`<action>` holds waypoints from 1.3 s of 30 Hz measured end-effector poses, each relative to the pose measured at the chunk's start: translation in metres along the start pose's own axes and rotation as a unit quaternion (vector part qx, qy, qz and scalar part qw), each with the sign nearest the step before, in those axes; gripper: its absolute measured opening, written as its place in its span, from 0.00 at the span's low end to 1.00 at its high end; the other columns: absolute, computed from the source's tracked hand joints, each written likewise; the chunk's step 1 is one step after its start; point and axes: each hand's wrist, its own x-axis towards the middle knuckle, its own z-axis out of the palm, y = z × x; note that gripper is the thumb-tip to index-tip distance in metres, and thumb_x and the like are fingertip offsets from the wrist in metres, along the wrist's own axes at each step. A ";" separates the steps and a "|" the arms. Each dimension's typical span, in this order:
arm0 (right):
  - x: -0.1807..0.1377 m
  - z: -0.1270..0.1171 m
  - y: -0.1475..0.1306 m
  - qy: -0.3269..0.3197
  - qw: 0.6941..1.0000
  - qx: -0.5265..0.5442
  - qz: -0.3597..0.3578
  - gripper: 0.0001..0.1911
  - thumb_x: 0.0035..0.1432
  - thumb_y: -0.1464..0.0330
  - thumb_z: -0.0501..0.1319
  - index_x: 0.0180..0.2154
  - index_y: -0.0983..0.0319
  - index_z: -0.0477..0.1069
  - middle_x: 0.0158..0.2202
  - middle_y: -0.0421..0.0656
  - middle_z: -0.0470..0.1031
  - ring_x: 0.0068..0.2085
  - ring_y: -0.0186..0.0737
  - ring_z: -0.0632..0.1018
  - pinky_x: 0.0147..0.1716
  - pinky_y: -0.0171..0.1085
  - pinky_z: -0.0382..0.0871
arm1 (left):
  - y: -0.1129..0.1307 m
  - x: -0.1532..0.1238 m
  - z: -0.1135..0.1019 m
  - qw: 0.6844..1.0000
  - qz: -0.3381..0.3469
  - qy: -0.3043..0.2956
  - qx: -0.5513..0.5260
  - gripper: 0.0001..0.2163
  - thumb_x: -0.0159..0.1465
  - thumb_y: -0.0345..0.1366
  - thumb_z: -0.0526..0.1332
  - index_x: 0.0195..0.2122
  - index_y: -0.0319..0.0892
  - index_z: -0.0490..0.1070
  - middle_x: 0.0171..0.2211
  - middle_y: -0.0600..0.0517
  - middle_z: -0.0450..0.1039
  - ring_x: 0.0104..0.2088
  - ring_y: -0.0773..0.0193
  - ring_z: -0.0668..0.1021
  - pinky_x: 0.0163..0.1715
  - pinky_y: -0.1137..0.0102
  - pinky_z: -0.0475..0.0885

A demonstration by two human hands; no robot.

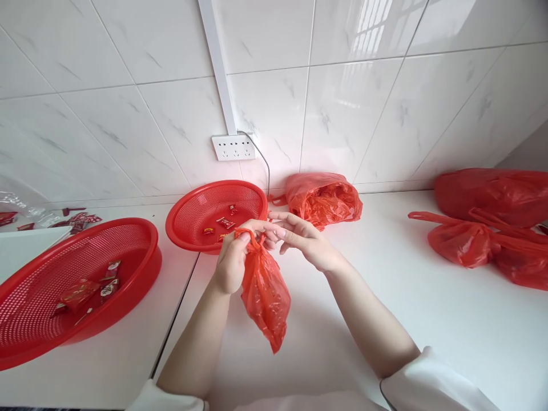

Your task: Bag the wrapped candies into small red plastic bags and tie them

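Observation:
A small red plastic bag [268, 299] hangs at the centre, its neck gathered and twisted. My left hand [233, 260] is closed on the top of this bag, thumb and fingers gripping its handle. From the right, my right hand [310, 245] meets the left fingertips just above the bag's neck. Its thumb and fingers come together there, and whatever lies between them is hidden. Behind my left hand, a red mesh basket [182, 225] holds several small wrapped sweets [225, 222].
At left, a larger red basket [149, 242] contains a few wrapped packets [79, 294]. A bundle of red bags [323, 200] lies against the tiled wall, below a socket strip [234, 148]. Filled, tied red bags [464, 245] sit at right. More packets [81, 221] lie far left.

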 end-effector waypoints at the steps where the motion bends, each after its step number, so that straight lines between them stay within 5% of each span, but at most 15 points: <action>1: 0.001 0.001 0.002 0.014 1.000 0.020 -0.002 0.20 0.60 0.60 0.61 0.52 0.58 0.65 0.37 0.42 0.75 0.38 0.36 0.76 0.35 0.36 0.70 | -0.001 0.000 0.000 1.000 -0.007 -0.004 -0.002 0.18 0.66 0.40 0.47 0.43 0.38 0.75 0.40 0.43 0.74 0.40 0.56 0.75 0.39 0.63 0.70; 6: 0.007 0.002 0.010 0.111 0.986 0.126 -0.017 0.14 0.51 0.62 0.68 0.36 0.58 0.65 0.32 0.36 0.70 0.29 0.30 0.71 0.30 0.33 0.67 | -0.005 0.000 0.006 0.999 -0.029 0.002 0.039 0.17 0.67 0.38 0.47 0.41 0.37 0.75 0.37 0.44 0.75 0.38 0.57 0.76 0.38 0.63 0.71; 9: 0.005 -0.005 0.005 0.133 0.983 0.129 -0.005 0.16 0.50 0.63 0.68 0.36 0.58 0.64 0.26 0.34 0.64 0.24 0.28 0.64 0.23 0.31 0.59 | -0.003 0.002 0.007 0.989 0.019 0.084 0.122 0.16 0.69 0.39 0.48 0.42 0.40 0.74 0.39 0.45 0.74 0.41 0.57 0.77 0.41 0.63 0.72; 14: -0.005 -0.026 -0.017 0.150 0.986 0.074 0.002 0.13 0.56 0.59 0.63 0.41 0.57 0.66 0.23 0.35 0.61 0.22 0.31 0.62 0.20 0.32 0.51 | 0.000 0.004 -0.009 0.872 0.166 0.259 0.381 0.09 0.61 0.29 0.57 0.37 0.46 0.76 0.42 0.49 0.72 0.46 0.57 0.75 0.47 0.61 0.71; 17: -0.010 -0.032 -0.026 0.179 0.984 0.005 -0.010 0.14 0.61 0.55 0.57 0.43 0.56 0.66 0.24 0.37 0.68 0.22 0.32 0.64 0.20 0.33 0.53 | -0.001 0.003 -0.022 0.798 0.209 0.278 0.492 0.15 0.53 0.22 0.60 0.36 0.48 0.77 0.42 0.49 0.72 0.45 0.55 0.74 0.48 0.59 0.70; 19: -0.012 -0.033 -0.028 0.201 0.979 -0.044 -0.015 0.16 0.61 0.52 0.55 0.44 0.56 0.66 0.23 0.37 0.68 0.22 0.33 0.66 0.20 0.34 0.54 | 0.001 0.002 -0.028 0.785 0.224 0.266 0.513 0.18 0.50 0.21 0.60 0.37 0.48 0.77 0.43 0.49 0.72 0.46 0.53 0.74 0.49 0.57 0.69; 24: -0.018 -0.048 -0.030 0.279 0.952 -0.121 -0.025 0.21 0.61 0.47 0.52 0.44 0.55 0.68 0.19 0.36 0.66 0.19 0.35 0.67 0.20 0.35 0.59 | 0.022 -0.002 -0.042 0.814 0.197 0.250 0.486 0.22 0.47 0.20 0.60 0.41 0.47 0.75 0.48 0.49 0.70 0.50 0.51 0.73 0.47 0.58 0.72; 31: -0.040 -0.082 -0.046 0.428 0.877 -0.209 -0.061 0.28 0.61 0.43 0.46 0.35 0.57 0.72 0.12 0.36 0.59 0.15 0.34 0.60 0.18 0.36 0.54 | 0.044 -0.007 -0.068 0.854 0.160 0.265 0.419 0.23 0.45 0.19 0.60 0.41 0.48 0.74 0.58 0.50 0.62 0.57 0.47 0.69 0.53 0.54 0.69; 36: -0.042 -0.082 -0.047 0.437 0.853 -0.276 -0.079 0.25 0.60 0.46 0.52 0.35 0.59 0.74 0.13 0.34 0.54 0.16 0.32 0.56 0.18 0.35 0.49 | 0.032 -0.004 -0.068 0.910 0.015 0.146 0.388 0.23 0.49 0.22 0.56 0.44 0.49 0.74 0.55 0.50 0.68 0.57 0.51 0.69 0.54 0.54 0.70; 39: -0.042 -0.085 -0.044 0.406 0.839 -0.360 -0.031 0.24 0.59 0.47 0.54 0.33 0.60 0.75 0.15 0.36 0.57 0.17 0.32 0.60 0.19 0.34 0.52 | 0.021 -0.002 -0.068 0.907 -0.072 0.070 0.408 0.22 0.53 0.24 0.54 0.47 0.50 0.73 0.53 0.51 0.71 0.56 0.54 0.71 0.55 0.55 0.68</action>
